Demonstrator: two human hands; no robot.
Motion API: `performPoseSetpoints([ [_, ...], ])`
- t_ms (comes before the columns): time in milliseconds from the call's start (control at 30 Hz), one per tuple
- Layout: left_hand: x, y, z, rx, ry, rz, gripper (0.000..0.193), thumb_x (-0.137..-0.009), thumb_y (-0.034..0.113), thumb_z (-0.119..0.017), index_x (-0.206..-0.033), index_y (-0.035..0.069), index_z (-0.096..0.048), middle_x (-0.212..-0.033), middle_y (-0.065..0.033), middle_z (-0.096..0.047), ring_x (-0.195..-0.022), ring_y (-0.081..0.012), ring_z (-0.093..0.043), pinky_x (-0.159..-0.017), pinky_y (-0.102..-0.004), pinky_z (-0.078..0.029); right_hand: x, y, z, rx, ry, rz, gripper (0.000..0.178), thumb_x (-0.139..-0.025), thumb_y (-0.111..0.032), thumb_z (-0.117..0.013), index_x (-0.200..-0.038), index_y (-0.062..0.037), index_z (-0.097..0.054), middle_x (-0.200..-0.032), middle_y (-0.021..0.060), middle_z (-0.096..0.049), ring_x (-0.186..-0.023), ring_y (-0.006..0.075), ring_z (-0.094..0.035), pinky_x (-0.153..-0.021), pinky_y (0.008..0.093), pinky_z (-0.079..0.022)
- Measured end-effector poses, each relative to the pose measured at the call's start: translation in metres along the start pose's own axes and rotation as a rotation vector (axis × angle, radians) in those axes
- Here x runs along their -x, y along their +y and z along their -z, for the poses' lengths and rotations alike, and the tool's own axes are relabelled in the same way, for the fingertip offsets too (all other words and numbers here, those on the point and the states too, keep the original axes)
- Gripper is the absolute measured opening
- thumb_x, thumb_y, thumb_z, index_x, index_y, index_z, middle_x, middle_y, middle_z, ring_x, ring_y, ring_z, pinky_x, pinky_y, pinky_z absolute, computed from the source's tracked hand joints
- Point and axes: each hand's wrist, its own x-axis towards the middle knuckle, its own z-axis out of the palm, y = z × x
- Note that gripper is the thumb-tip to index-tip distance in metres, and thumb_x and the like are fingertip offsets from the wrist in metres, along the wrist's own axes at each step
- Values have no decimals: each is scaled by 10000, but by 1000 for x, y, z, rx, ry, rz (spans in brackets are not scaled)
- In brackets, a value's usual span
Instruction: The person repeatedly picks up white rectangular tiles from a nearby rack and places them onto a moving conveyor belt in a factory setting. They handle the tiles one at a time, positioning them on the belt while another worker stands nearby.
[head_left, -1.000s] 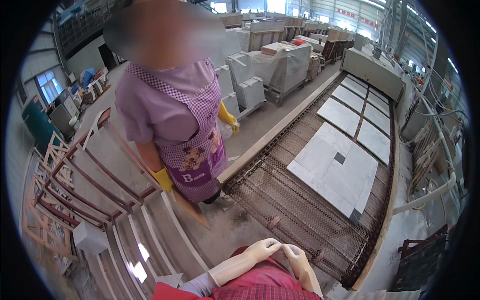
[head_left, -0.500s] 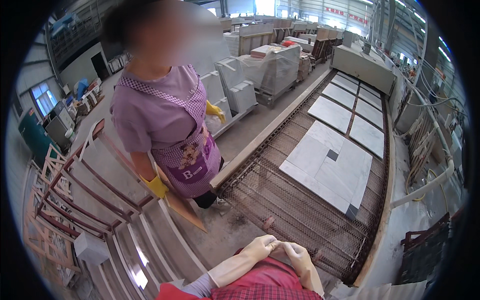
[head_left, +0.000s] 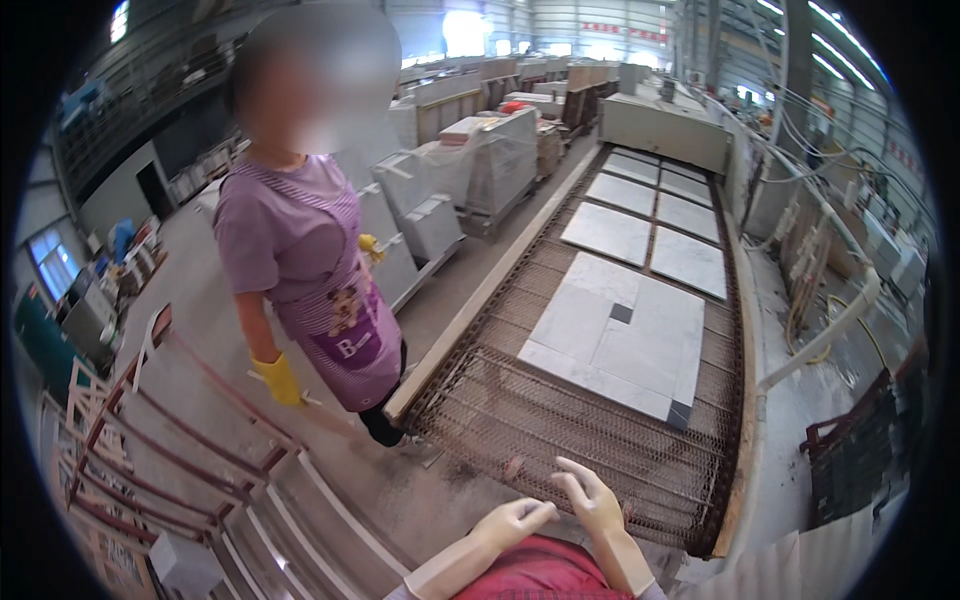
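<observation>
My left hand, in a pale cream glove, is held low in front of my red apron with its fingers loosely bent toward the right. Close beside it and a little higher, my right hand wears the same kind of glove, its forefinger and thumb stretched apart. A small gap separates the hands, and nothing shows in either. Both are nearest to the front end of a metal mesh conveyor. On that mesh lies a square panel of pale marble tiles, with a small dark square inset and a dark corner piece.
More pale slabs lie in two rows toward a box-like machine. Left of the conveyor stands a person in a purple apron and yellow gloves. A reddish metal rack is at lower left; a pipe runs along the right.
My hands, touching at the fingertips before, have come apart, and the right one has risen. The person's lowered hand no longer meets the brown board. The view has shifted.
</observation>
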Motion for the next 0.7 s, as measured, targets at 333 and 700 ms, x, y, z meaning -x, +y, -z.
performPoseSetpoints([
  [333,-4,39,-28,-92,-117,96,517,-925,470,-618,-1106,-12,-670,-1040,-147,-715,-993,-193,-662,-903,-323,-479,-43,-45,-14,261,6,284,482,-941,-300,-594,-1384,-136,-500,-1217,170,-637,-1191,335,-553,-1035,418,-396],
  [700,8,41,-24,-164,-170,-113,426,-954,412,-596,-926,-11,-636,-803,-132,-657,-763,-156,-584,-746,-342,-474,-40,-14,-28,-273,-180,39,480,-984,-274,-552,-1410,-68,-470,-1226,132,-634,-1201,202,-562,-1033,327,-406],
])
